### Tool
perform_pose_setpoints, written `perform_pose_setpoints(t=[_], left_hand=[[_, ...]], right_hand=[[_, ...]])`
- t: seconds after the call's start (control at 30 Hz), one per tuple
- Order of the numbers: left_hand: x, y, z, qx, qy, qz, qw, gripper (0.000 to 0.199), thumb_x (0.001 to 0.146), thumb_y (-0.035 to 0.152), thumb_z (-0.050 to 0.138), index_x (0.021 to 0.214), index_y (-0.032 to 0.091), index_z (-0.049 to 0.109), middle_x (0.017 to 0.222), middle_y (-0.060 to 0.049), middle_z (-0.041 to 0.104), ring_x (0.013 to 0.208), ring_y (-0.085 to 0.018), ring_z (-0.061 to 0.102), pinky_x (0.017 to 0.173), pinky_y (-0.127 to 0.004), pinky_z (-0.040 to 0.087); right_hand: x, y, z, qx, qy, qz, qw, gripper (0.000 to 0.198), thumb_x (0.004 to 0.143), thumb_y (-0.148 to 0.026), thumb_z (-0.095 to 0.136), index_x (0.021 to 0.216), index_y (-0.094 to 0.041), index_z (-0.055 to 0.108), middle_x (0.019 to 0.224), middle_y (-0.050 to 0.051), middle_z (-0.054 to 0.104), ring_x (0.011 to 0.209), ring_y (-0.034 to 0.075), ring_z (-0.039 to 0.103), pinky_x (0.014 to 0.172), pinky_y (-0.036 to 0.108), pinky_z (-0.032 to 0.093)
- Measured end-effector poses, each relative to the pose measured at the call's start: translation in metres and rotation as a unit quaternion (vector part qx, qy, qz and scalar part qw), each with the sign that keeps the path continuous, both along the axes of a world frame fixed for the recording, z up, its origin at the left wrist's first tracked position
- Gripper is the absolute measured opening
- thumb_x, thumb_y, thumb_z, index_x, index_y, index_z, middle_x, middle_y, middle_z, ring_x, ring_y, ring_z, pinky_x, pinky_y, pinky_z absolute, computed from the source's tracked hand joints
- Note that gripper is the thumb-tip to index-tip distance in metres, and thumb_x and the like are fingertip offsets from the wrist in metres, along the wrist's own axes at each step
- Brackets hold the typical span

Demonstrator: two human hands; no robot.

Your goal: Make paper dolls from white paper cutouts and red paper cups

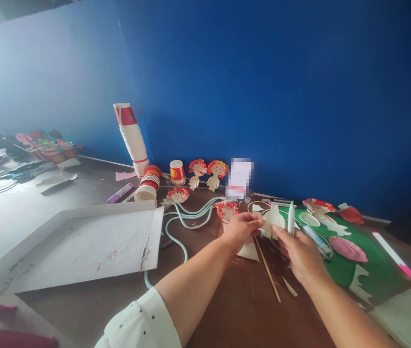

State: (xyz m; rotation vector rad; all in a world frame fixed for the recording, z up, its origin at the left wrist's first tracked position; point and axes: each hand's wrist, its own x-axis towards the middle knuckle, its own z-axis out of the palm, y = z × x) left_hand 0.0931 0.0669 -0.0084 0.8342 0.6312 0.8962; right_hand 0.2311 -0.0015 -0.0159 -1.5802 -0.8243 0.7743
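My left hand (240, 231) pinches the left edge of a cream paper cutout (272, 217) shaped like a small body. My right hand (304, 255) grips a white marker (291, 218) with a green tip pointing up, and its thumb and fingers also meet the cutout's lower right edge. Just behind my left hand lies a paper doll head (227, 211) with a red and white fringe. A thin wooden stick (267, 270) lies on the brown table below the hands, beside a paper scrap (290, 286).
Two fringed paper dolls (216, 175) lean on the blue wall near a red paper cup (177, 173). A tall cup stack (133, 140) tilts at left, behind a cardboard tray (82, 241). Pale cables (176, 237) cross the middle. At right, a green mat (379, 270) bears a pink piece (347, 248).
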Motion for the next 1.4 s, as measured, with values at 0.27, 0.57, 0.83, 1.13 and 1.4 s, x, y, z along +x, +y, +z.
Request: perform_pose_setpoints(t=[0.27, 0.57, 0.83, 1.13, 1.4], left_hand=[[-0.001, 0.001, 0.0, -0.009, 0.017, -0.012, 1.0, 0.034, 0.056, 0.03, 0.088, 0.072, 0.012, 0.065, 0.071, 0.0, 0.058, 0.07, -0.01, 0.054, 0.073, -0.027, 0.043], [-0.002, 0.0, 0.0, -0.035, 0.012, -0.021, 0.999, 0.027, 0.06, 0.024, 0.084, 0.071, 0.012, 0.061, 0.067, 0.002, 0.056, 0.063, -0.007, 0.05, 0.069, -0.025, 0.038], [-0.001, 0.001, -0.001, -0.018, 0.021, -0.012, 1.0, 0.028, 0.06, 0.024, 0.084, 0.069, 0.013, 0.06, 0.067, 0.002, 0.055, 0.065, -0.008, 0.049, 0.069, -0.026, 0.037], [-0.001, 0.002, -0.003, -0.022, 0.016, -0.023, 0.999, 0.029, 0.059, 0.025, 0.084, 0.071, 0.013, 0.06, 0.066, 0.002, 0.055, 0.063, -0.007, 0.049, 0.067, -0.025, 0.037], [-0.001, 0.002, -0.003, -0.043, 0.002, -0.03, 0.999, 0.034, 0.058, 0.027, 0.087, 0.069, 0.014, 0.057, 0.064, 0.002, 0.055, 0.061, -0.006, 0.05, 0.064, -0.022, 0.04]], right_hand=[[0.0, -0.006, 0.014, -0.04, -0.184, -0.014, 0.982, 0.038, 0.073, -0.057, 0.065, 0.074, -0.018, 0.066, 0.049, -0.002, 0.055, 0.05, 0.017, 0.051, 0.051, 0.028, 0.037], [-0.005, -0.008, 0.021, -0.044, -0.281, -0.018, 0.958, 0.036, 0.075, -0.056, 0.058, 0.076, -0.021, 0.067, 0.058, 0.0, 0.064, 0.061, 0.021, 0.058, 0.061, 0.03, 0.042], [-0.002, -0.006, 0.016, -0.047, -0.299, -0.023, 0.953, 0.038, 0.076, -0.058, 0.057, 0.075, -0.022, 0.066, 0.055, 0.0, 0.062, 0.056, 0.02, 0.057, 0.059, 0.031, 0.042], [-0.001, -0.007, 0.016, -0.055, -0.287, -0.017, 0.956, 0.04, 0.077, -0.06, 0.057, 0.08, -0.021, 0.068, 0.059, -0.001, 0.063, 0.06, 0.021, 0.058, 0.06, 0.03, 0.043], [-0.002, -0.009, 0.016, -0.063, -0.258, -0.006, 0.964, 0.043, 0.078, -0.06, 0.059, 0.076, -0.018, 0.068, 0.052, -0.002, 0.057, 0.053, 0.017, 0.051, 0.056, 0.028, 0.039]])
